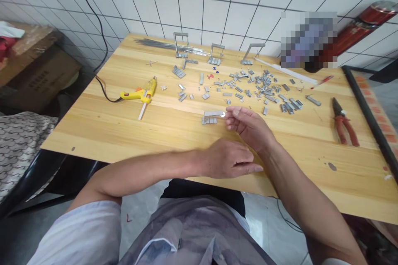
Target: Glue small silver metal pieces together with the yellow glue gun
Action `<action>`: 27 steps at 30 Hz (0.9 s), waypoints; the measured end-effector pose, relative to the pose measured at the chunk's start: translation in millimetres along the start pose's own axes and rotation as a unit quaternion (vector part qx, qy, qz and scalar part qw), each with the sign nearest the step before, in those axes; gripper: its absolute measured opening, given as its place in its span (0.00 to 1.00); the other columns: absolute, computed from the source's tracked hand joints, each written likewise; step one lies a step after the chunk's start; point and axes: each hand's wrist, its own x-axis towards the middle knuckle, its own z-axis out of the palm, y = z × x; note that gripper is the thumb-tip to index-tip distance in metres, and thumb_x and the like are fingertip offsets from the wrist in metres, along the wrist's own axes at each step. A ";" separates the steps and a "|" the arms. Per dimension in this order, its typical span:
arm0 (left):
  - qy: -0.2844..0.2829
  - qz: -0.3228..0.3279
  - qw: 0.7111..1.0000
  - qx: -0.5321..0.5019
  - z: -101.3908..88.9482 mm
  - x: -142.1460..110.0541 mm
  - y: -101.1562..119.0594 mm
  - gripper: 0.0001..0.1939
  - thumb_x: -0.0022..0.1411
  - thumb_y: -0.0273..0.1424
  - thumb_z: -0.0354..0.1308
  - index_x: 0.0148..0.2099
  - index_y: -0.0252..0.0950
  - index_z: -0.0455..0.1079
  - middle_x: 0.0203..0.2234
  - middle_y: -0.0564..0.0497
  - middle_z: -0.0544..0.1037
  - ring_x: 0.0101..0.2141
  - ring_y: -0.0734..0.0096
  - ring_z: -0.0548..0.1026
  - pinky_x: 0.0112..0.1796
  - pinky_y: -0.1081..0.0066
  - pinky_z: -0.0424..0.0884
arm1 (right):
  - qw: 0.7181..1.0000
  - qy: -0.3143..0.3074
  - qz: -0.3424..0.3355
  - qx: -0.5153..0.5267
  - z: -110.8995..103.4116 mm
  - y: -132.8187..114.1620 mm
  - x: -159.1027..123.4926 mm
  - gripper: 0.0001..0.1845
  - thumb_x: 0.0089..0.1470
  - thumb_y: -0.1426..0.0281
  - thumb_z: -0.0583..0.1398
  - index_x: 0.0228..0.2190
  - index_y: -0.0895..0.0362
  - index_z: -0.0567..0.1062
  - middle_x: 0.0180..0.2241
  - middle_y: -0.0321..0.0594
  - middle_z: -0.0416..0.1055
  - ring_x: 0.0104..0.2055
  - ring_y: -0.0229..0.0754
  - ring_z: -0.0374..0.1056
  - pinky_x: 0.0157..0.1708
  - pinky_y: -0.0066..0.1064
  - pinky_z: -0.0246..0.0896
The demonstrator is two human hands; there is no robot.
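A small grey metal frame (214, 114), with a flat bar above a base of short blocks, stands near the table's front middle. At the right end of its bar is my right hand (248, 126), fingers bent and fingertips close together; whatever they pinch is too small to make out. A small white spot shows where fingertips and bar meet. My left hand (229, 159) rests by the table's front edge below the right one, its fingers curled under and thumb lying straight. No object shows in it, and its palm is hidden.
Loose grey metal pieces (265, 85) lie scattered behind. Similar frames (214, 54) stand toward the wall beside thin metal rods (168, 45). A yellow glue gun (139, 94) with its cord lies left; red-handled pliers (343, 122) lie right. A red flask (351, 35) stands at back right.
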 end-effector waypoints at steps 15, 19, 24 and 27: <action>0.106 -0.138 0.936 0.305 -78.7 -15.4 -43.5 0.16 0.69 0.41 0.67 0.52 0.37 0.75 0.48 0.43 0.80 0.51 0.54 0.75 0.53 0.57 0.68 | 0.995 0.029 -0.080 -0.050 6.8 19.3 4.6 0.16 0.46 0.59 0.75 0.34 0.53 0.82 0.28 0.35 0.77 0.30 0.37 0.71 0.31 0.29 0.66; 0.115 -0.131 0.943 0.283 -76.5 -13.2 -47.0 0.08 0.72 0.37 0.63 0.46 0.37 0.76 0.43 0.46 0.81 0.46 0.59 0.76 0.50 0.60 0.68 | 0.996 0.011 -0.079 -0.045 11.8 19.6 7.1 0.15 0.47 0.57 0.75 0.31 0.54 0.82 0.25 0.35 0.76 0.28 0.36 0.68 0.30 0.29 0.65; 0.111 -0.135 0.950 0.259 -77.8 -13.3 -47.4 0.06 0.73 0.34 0.62 0.44 0.38 0.77 0.40 0.49 0.82 0.44 0.62 0.77 0.49 0.62 0.68 | 0.997 0.000 -0.072 -0.038 15.0 22.0 10.1 0.16 0.48 0.56 0.75 0.28 0.54 0.81 0.24 0.34 0.75 0.26 0.35 0.66 0.29 0.28 0.64; 0.111 -0.142 0.950 0.253 -78.1 -13.7 -47.6 0.05 0.73 0.34 0.62 0.44 0.38 0.77 0.40 0.48 0.83 0.44 0.62 0.77 0.49 0.62 0.68 | 0.998 0.004 -0.056 -0.034 15.7 22.7 10.8 0.16 0.47 0.57 0.75 0.27 0.54 0.80 0.24 0.35 0.75 0.26 0.35 0.67 0.28 0.28 0.65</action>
